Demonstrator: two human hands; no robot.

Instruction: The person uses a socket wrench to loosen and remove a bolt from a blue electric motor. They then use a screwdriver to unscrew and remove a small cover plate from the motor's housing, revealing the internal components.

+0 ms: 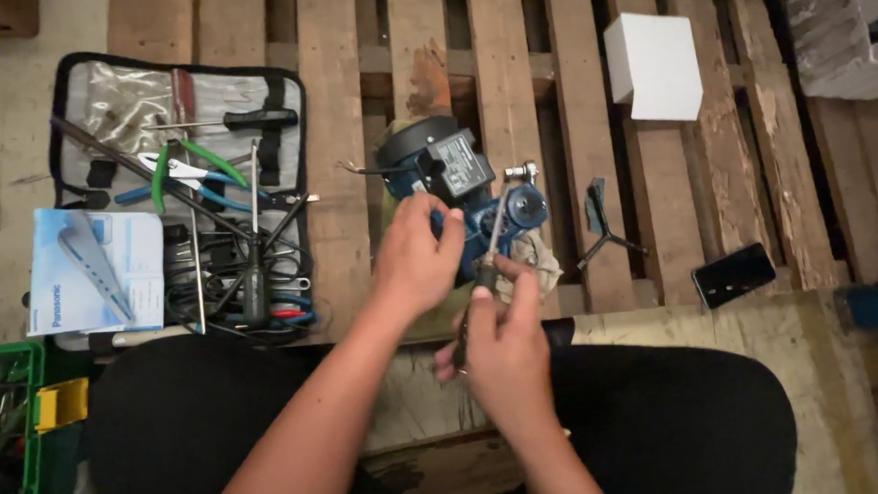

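Two bare forearms reach forward from the lap and meet over a blue water pump (456,191) that sits on a wooden pallet (332,112). The left hand (415,258) arches over the pump's near side, fingers curled down onto its body. The right hand (504,349) is lower, its grip closed around a screwdriver (483,275) whose shaft slants up toward the pump's fitting. An open tool pouch (180,180) lies well to the left.
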